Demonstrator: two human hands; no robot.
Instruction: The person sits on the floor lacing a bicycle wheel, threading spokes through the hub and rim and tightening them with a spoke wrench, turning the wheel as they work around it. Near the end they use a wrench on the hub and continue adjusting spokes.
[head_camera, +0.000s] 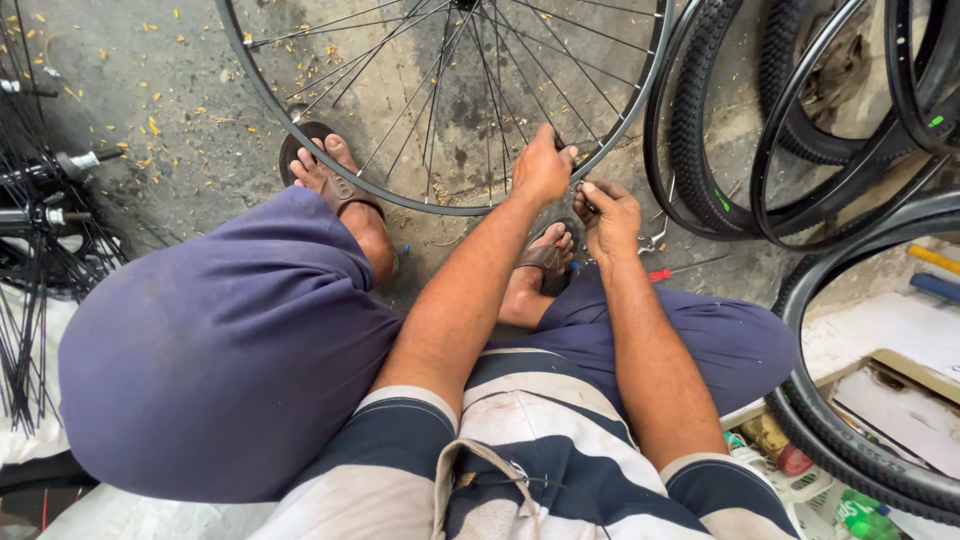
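Observation:
A spoked bicycle wheel rim (300, 125) without a tyre stands upright on the concrete floor in front of me, between my sandalled feet. My left hand (541, 165) grips the rim's lower right edge, fingers wrapped over it. Just beside it, my right hand (606, 215) is closed on a small metal tool (581, 187) held against the rim near a spoke end. Both forearms reach forward over my knees.
Several black tyres (700, 130) and rims lean at the right. More wheels, hubs and loose spokes (40, 220) lie at the left. A red-handled screwdriver (662, 273) and small tools lie by my right foot. Bottles and a box sit at lower right.

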